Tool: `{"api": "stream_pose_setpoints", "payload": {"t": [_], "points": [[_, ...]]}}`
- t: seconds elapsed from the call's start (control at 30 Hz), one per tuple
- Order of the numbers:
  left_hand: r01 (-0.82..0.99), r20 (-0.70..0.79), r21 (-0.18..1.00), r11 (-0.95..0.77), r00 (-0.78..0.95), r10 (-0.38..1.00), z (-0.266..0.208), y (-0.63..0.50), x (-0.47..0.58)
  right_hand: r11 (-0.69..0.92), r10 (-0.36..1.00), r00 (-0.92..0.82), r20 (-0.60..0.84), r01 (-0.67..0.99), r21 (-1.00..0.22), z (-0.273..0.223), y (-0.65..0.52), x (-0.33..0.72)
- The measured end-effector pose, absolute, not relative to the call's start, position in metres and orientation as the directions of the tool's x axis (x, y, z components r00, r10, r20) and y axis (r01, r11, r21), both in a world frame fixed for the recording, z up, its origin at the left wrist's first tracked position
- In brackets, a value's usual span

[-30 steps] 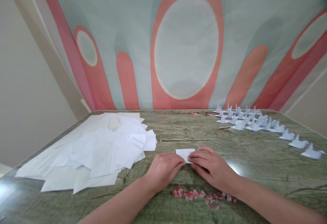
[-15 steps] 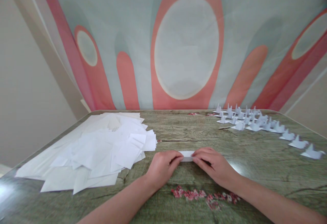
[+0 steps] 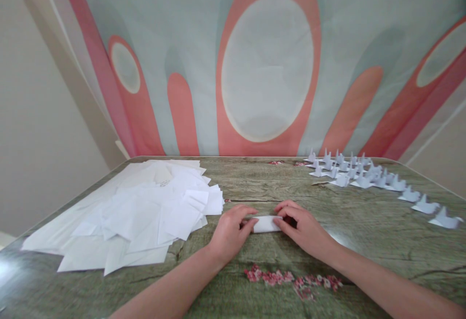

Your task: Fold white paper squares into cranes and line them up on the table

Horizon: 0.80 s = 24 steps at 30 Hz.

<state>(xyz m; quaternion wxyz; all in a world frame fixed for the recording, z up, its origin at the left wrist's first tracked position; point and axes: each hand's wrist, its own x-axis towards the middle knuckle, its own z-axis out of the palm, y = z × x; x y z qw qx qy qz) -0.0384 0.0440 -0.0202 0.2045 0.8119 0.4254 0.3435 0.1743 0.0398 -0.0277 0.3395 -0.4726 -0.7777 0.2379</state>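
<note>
A small folded strip of white paper (image 3: 267, 224) lies on the table between my two hands. My left hand (image 3: 233, 229) has its thumb on the strip's left end, with the index finger arched a little above and behind it. At the right end, my right hand (image 3: 299, 224) presses its thumb on the paper while its fingers curl behind the far edge. Both hands grip the strip loosely; the inner side of the fingers is partly hidden.
To the left spreads a heap of loose white paper sheets (image 3: 134, 217). Several folded paper birds (image 3: 364, 178) stand in rows at the right back. The wood-patterned table (image 3: 255, 183) has printed pink flowers (image 3: 271, 277) near me. A patterned backdrop (image 3: 204, 27) rises behind.
The fingers of both hands have lifted and parted from the thumbs. The paper strip shows a wider, flatter face than before.
</note>
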Motion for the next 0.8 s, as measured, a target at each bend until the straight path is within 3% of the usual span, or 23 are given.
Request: {"api": "stream_pose_setpoints", "payload": {"t": [0.07, 0.17, 0.23, 0.33, 0.53, 0.8], "points": [[0.552, 0.424, 0.585, -0.594, 0.417, 0.804, -0.018, 0.042, -0.039, 0.436, 0.899, -0.318, 0.302, 0.573, -0.694, -0.027, 0.04, 0.174], [0.594, 0.479, 0.414, -0.69, 0.502, 0.72, -0.011, 0.034, -0.037, 0.428, 0.902, -0.319, 0.292, 0.568, -0.703, -0.027, 0.041, 0.175], [0.608, 0.445, 0.287, -0.74, 0.6, 0.665, -0.006, 0.025, -0.033, 0.429, 0.901, -0.324, 0.289, 0.561, -0.708, -0.028, 0.042, 0.174], [0.616, 0.322, 0.197, -0.763, 0.694, 0.644, -0.001, 0.013, -0.025, 0.444, 0.893, -0.331, 0.304, 0.548, -0.709, -0.028, 0.044, 0.174], [0.66, 0.231, 0.143, -0.738, 0.703, 0.673, -0.01, 0.003, -0.019, 0.445, 0.894, -0.319, 0.316, 0.54, -0.714, -0.03, 0.046, 0.173], [0.685, 0.145, 0.183, -0.705, 0.69, 0.709, -0.011, 0.003, -0.02, 0.397, 0.918, -0.271, 0.29, 0.575, -0.716, -0.032, 0.045, 0.173]]}}
